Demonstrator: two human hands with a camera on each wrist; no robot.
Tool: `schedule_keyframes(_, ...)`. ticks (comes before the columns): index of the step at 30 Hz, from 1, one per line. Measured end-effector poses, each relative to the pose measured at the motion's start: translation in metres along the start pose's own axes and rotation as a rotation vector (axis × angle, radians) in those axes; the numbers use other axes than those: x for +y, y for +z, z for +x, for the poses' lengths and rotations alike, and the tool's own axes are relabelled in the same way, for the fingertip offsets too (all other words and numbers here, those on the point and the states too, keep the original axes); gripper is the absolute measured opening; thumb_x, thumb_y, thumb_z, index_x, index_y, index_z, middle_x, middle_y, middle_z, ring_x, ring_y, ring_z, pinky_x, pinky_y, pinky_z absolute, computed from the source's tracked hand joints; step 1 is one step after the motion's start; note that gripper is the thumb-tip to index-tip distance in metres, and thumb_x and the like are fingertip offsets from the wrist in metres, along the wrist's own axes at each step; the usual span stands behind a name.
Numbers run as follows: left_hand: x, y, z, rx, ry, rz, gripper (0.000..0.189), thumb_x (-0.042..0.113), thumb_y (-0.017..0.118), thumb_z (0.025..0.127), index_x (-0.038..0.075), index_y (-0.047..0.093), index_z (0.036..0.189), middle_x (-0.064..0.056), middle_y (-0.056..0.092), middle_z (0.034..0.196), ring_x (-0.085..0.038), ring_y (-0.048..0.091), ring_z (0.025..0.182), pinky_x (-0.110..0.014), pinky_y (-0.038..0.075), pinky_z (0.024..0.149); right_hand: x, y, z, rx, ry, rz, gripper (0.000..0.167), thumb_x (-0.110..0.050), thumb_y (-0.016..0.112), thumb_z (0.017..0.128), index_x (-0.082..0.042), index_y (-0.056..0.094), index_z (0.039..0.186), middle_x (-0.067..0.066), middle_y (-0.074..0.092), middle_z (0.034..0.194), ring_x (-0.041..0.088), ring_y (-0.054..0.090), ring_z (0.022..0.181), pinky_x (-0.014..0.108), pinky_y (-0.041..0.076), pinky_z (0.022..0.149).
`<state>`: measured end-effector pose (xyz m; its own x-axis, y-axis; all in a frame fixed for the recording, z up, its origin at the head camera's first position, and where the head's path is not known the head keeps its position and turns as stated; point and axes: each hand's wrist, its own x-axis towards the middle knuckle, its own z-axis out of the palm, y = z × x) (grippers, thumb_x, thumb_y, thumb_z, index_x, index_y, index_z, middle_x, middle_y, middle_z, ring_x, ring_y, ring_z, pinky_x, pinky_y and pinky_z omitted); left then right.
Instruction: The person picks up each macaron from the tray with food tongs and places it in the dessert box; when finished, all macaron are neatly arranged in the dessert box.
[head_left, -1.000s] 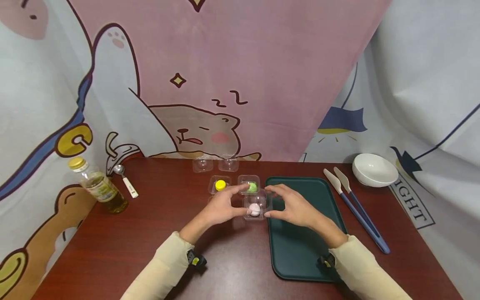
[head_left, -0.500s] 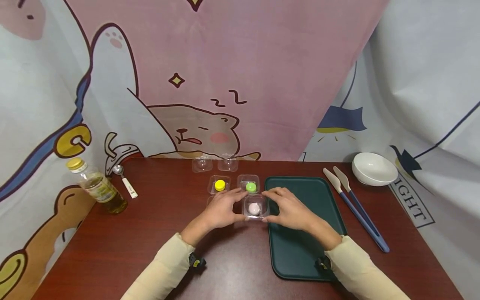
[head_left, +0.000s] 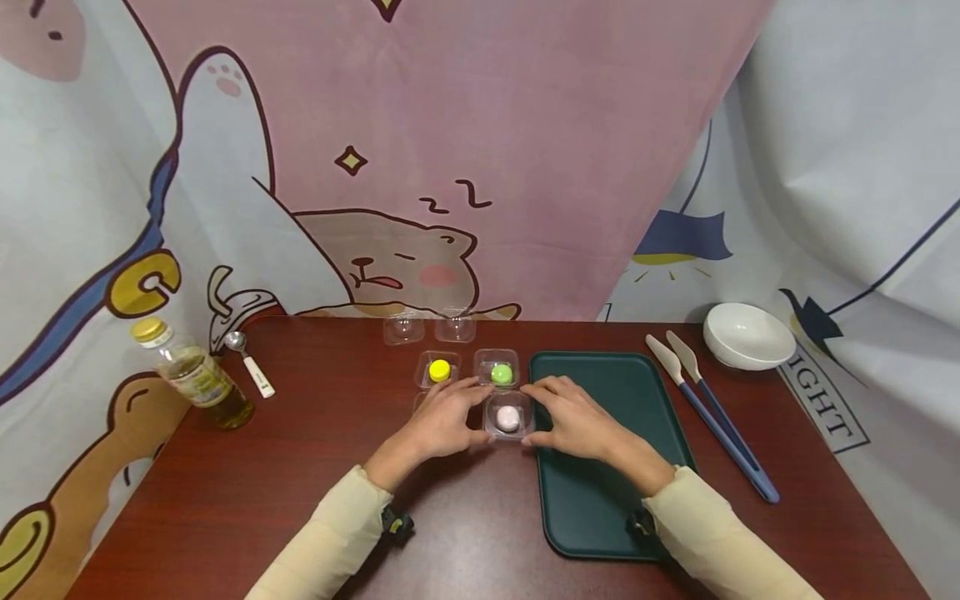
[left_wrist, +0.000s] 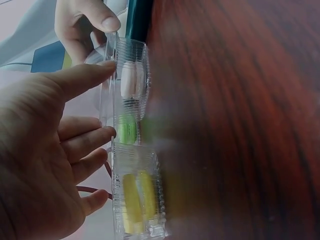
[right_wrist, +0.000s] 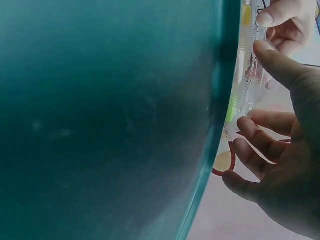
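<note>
Readable from here: "IGHT" on the printed backdrop (head_left: pixel 825 400), right of the green tray (head_left: pixel 615 500), plus two cartoon Zs (head_left: pixel 474 194) behind and left of it. Oil bottle (head_left: pixel 198 383), far left of tray, has a label (head_left: pixel 201 382) too small to read. Clear plastic box (head_left: pixel 525 415) with pale pink macaron (head_left: pixel 507 418) inside sits just left of the tray, between both hands. Left hand (head_left: pixel 445 419) grips its left edge, thumb in front, fingers behind; right hand (head_left: pixel 573 417), over the tray's left edge, grips the right side likewise. Yellow macaron (head_left: pixel 439 370) and lime-green macaron (head_left: pixel 502 374), both boxed, also left of tray.
</note>
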<state>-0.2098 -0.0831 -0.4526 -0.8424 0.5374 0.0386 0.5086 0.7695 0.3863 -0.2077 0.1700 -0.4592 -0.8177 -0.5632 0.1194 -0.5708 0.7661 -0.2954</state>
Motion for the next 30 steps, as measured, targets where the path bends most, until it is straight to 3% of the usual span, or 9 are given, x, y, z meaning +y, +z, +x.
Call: schedule_keyframes(30,0.0035,-0.0049,0.0028,-0.012,0.008,0.077,0.073,0.041,0.082,0.083,0.007,0.058,0.143,-0.009,0.065,0.139,-0.029,0.057,0.133,-0.048,0.043,0.114,-0.0023,-0.0004,0.006,-0.048,-0.009,-0.011,0.076,-0.042,0.083,0.083,-0.006,0.056,0.144,0.014,0.061,0.134,0.032,0.06,0.122,0.053,0.05,0.102)
